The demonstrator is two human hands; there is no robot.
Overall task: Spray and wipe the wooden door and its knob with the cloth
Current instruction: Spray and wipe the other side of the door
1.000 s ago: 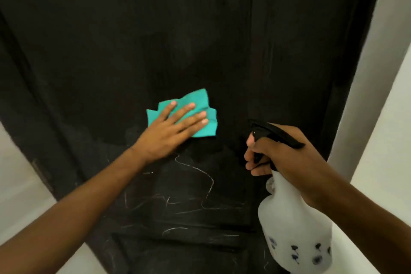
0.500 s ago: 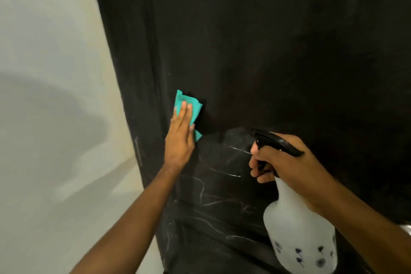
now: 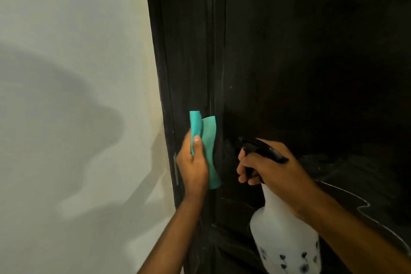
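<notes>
Fingers of the right hand (image 3: 274, 171) curl round the neck of a white translucent plastic spray bottle with dark floral prints (image 3: 287, 242), the index finger hooked by the black trigger head (image 3: 262, 151) whose nozzle points at the door, probably so that a spray can be given without changing grip. Just beside it, the left hand (image 3: 194, 167) pinches a folded teal cleaning cloth (image 3: 208, 140), thumb on top, and holds it against the vertical moulding near the left edge of the dark, nearly black wooden door (image 3: 300, 62); the cloth stands upright along the groove, which seems meant to let its fold follow that narrow strip. Pale streaks on the door's lower right panel look like wet or smeared marks, so I judge the wiping only partly done. No knob can be made out. Beyond the door's left edge runs a pale cream wall (image 3: 66, 51), which bears a soft shadow.
</notes>
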